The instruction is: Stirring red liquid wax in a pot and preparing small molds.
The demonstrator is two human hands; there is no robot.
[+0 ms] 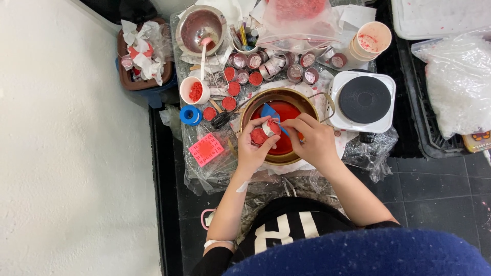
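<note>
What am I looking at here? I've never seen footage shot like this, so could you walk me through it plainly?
This is a single view from a camera worn on a person's head, looking straight down at their own two bare hands. No machine is involved.

The left hand holds two small round cups, at least one filled with red. The right hand pinches a thin tool at them, over a brass-coloured pot of red liquid with a blue scoop in it.

Around them, on a plastic-covered surface: many more small cups, some filled red, a steel bowl, a white hot plate, a blue tape roll, scissors and bags of white flakes.
</note>
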